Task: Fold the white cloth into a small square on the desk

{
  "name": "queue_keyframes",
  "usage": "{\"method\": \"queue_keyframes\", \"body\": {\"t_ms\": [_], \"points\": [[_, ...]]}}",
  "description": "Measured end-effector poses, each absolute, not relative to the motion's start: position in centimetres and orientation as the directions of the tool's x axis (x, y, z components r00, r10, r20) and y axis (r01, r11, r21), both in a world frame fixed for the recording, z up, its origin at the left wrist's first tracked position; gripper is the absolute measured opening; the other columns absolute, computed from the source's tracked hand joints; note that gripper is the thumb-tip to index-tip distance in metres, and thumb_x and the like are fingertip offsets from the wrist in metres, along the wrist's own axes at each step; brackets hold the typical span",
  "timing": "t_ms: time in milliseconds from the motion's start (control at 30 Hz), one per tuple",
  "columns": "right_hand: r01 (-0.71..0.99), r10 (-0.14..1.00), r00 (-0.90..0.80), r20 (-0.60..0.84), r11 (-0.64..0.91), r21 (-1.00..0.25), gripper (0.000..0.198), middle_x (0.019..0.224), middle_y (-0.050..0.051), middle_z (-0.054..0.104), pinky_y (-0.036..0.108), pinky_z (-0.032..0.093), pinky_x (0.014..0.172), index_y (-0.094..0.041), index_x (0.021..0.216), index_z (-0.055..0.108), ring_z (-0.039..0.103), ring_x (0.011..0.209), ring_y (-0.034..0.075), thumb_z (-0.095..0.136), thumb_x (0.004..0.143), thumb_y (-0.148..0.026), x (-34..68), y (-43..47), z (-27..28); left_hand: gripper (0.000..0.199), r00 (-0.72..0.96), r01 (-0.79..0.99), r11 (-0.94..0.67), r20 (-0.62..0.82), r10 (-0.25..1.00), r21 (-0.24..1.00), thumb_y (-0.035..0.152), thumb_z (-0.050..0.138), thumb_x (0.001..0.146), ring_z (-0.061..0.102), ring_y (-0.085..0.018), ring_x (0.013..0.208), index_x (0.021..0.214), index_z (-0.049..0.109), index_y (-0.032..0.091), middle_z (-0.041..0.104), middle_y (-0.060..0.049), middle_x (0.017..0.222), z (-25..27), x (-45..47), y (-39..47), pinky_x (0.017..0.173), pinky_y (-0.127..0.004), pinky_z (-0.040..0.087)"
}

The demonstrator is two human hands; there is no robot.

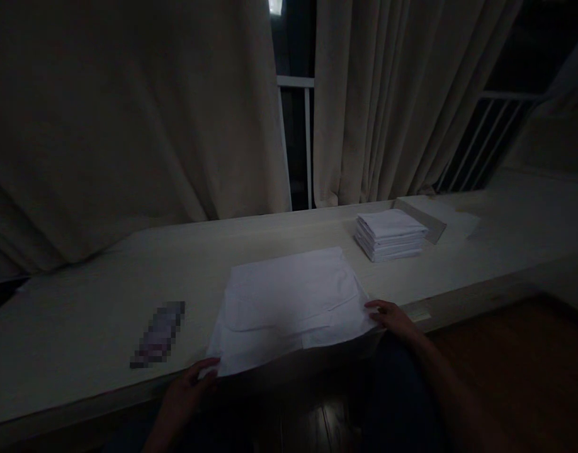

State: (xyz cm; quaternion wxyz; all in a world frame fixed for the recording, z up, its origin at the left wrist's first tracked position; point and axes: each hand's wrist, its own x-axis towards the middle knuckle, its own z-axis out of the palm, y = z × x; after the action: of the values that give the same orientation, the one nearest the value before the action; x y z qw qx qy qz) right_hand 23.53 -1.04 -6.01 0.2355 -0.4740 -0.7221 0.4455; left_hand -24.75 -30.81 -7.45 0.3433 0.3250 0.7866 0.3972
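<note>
Left hand: the left hand [187, 389] pinches the near left corner of the white cloth [289, 296], thumb and fingers closed on it.
Right hand: the right hand [393, 319] grasps the near right corner in the same way.
White cloth: it lies on the pale ledge [104, 277], and its near edge hangs over the front.
Edges: the folded stack [390, 236] stands apart, behind at right; ledge surface shows between them.
Left side: a blurred object [159, 333] lies near.
</note>
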Motion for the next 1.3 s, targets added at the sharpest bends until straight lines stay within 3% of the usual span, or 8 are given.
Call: {"method": "queue_keyframes", "body": {"t_ms": [233, 367, 533, 733, 833, 1000, 1167, 1300], "points": [[0.406, 0.818, -0.566, -0.101, 0.171, -0.898, 0.055, 0.086, 0.003, 0.070, 0.029, 0.050, 0.067, -0.022, 0.115, 0.065, 0.065, 0.075, 0.020, 0.059, 0.061, -0.015, 24.3, -0.3, -6.6, 0.059, -0.532, 0.468, 0.456, -0.171, 0.829, 0.757, 0.040, 0.057, 0.075, 0.071, -0.024, 0.087, 0.131, 0.055, 0.022, 0.076, -0.003, 0.093, -6.8, -25.3, -31.2, 0.072, -0.031, 0.056], [0.353, 0.825, -0.564, 0.029, 0.273, -0.895, 0.052, 0.094, 0.005, 0.072, 0.033, 0.051, 0.076, -0.019, 0.117, 0.062, 0.067, 0.086, 0.023, 0.060, 0.065, -0.018, 23.9, 0.5, -7.6, 0.050, -0.507, 0.692, 0.393, 0.021, 0.861, 0.606, 0.038, 0.056, 0.075, 0.067, -0.024, 0.106, 0.122, 0.062, 0.026, 0.069, -0.004, 0.120, -7.3, -27.2, -30.0, 0.087, -0.032, 0.052], [0.424, 0.813, -0.545, 0.205, 0.477, -0.770, 0.047, 0.107, 0.008, 0.069, 0.038, 0.050, 0.086, -0.022, 0.118, 0.066, 0.065, 0.097, 0.025, 0.061, 0.071, -0.020, 23.5, 1.1, -7.5, 0.047, -0.357, 0.831, 0.260, 0.113, 0.927, 0.492, 0.039, 0.057, 0.076, 0.061, -0.024, 0.114, 0.120, 0.065, 0.026, 0.066, -0.007, 0.122, -6.7, -29.7, -28.4, 0.095, -0.033, 0.048], [0.471, 0.725, -0.648, 0.234, 0.623, -0.624, 0.050, 0.113, 0.009, 0.066, 0.042, 0.049, 0.091, -0.028, 0.127, 0.063, 0.062, 0.103, 0.026, 0.059, 0.078, -0.018, 23.8, 1.4, -6.7, 0.047, -0.193, 0.877, 0.120, 0.111, 0.975, 0.466, 0.038, 0.054, 0.082, 0.060, -0.023, 0.113, 0.129, 0.060, 0.033, 0.058, -0.006, 0.128, -5.5, -30.2, -28.5, 0.093, -0.032, 0.049], [0.508, 0.703, -0.671, 0.235, 0.667, -0.545, 0.054, 0.132, 0.007, 0.057, 0.041, 0.047, 0.096, -0.032, 0.131, 0.059, 0.057, 0.115, 0.026, 0.055, 0.081, -0.015, 23.4, 1.9, -6.9, 0.048, -0.172, 0.900, 0.109, 0.114, 0.979, 0.422, 0.031, 0.049, 0.085, 0.061, -0.022, 0.112, 0.132, 0.057, 0.034, 0.048, -0.007, 0.143, -5.2, -30.0, -28.0, 0.092, -0.033, 0.049], [0.509, 0.675, -0.697, 0.241, 0.703, -0.496, 0.050, 0.152, -0.003, 0.039, 0.044, 0.036, 0.109, -0.037, 0.129, 0.060, 0.043, 0.134, 0.026, 0.052, 0.084, -0.015, 22.4, 3.3, -7.5, 0.057, -0.106, 0.939, 0.072, 0.083, 0.991, 0.337, 0.023, 0.051, 0.082, 0.045, -0.027, 0.134, 0.136, 0.051, 0.040, 0.035, 0.003, 0.155, -4.9, -29.8, -26.3, 0.106, -0.042, 0.040], [0.480, 0.626, -0.733, 0.264, 0.752, -0.452, 0.045, 0.147, -0.001, 0.046, 0.049, 0.027, 0.114, -0.034, 0.120, 0.067, 0.047, 0.131, 0.026, 0.051, 0.084, -0.012, 22.0, 4.4, -8.2, 0.047, -0.051, 0.949, 0.011, 0.121, 0.991, 0.315, 0.023, 0.046, 0.086, 0.046, -0.025, 0.132, 0.130, 0.058, 0.038, 0.044, 0.004, 0.149, -5.9, -30.5, -24.9, 0.109, -0.045, 0.037], [0.459, 0.601, -0.751, 0.274, 0.773, -0.437, 0.040, 0.143, 0.001, 0.051, 0.051, 0.032, 0.110, -0.031, 0.114, 0.069, 0.052, 0.124, 0.026, 0.051, 0.084, -0.013, 21.8, 4.6, -8.1, 0.038, -0.064, 0.911, -0.016, 0.179, 0.982, 0.411, 0.026, 0.047, 0.085, 0.053, -0.023, 0.125, 0.116, 0.068, 0.029, 0.055, -0.002, 0.140, -6.6, -30.9, -24.4, 0.106, -0.043, 0.040]]}}
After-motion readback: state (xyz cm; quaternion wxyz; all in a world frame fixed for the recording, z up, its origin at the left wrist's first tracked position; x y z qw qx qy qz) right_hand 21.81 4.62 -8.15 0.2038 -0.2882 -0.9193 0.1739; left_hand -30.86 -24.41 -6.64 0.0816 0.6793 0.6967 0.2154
